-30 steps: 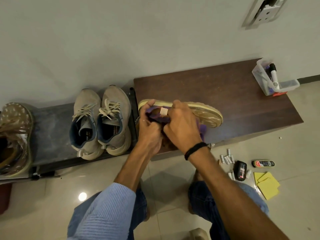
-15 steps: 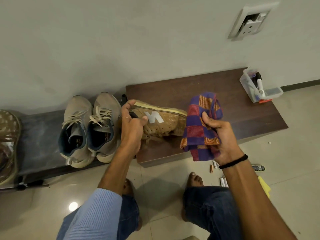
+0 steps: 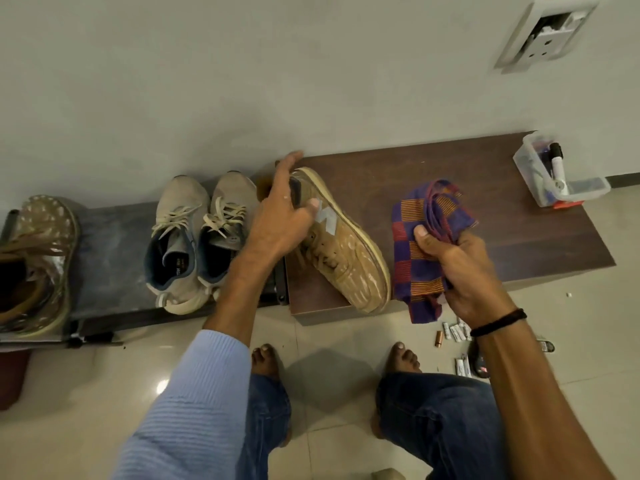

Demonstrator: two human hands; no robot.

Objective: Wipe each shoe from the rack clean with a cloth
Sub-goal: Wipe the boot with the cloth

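Sleeve [image 3: 194, 403]: covering left arm, ribbed light blue
Band [image 3: 498, 322]: circling right wrist, black
Jeans [image 3: 440, 420]: showing blue
Feet [image 3: 265, 358]: going bare

Wall socket [image 3: 547, 32], clear tub [image 3: 573, 196], batteries [image 3: 456, 332]

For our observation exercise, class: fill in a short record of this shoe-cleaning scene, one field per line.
Left hand: grips the tan sneaker at its heel
Sneaker position: on the brown bench, toe toward the person
Right hand: holds the checked cloth, apart from the sneaker
Grey sneakers: paired on the lower rack, left of bench
Plastic box: bench's far right end
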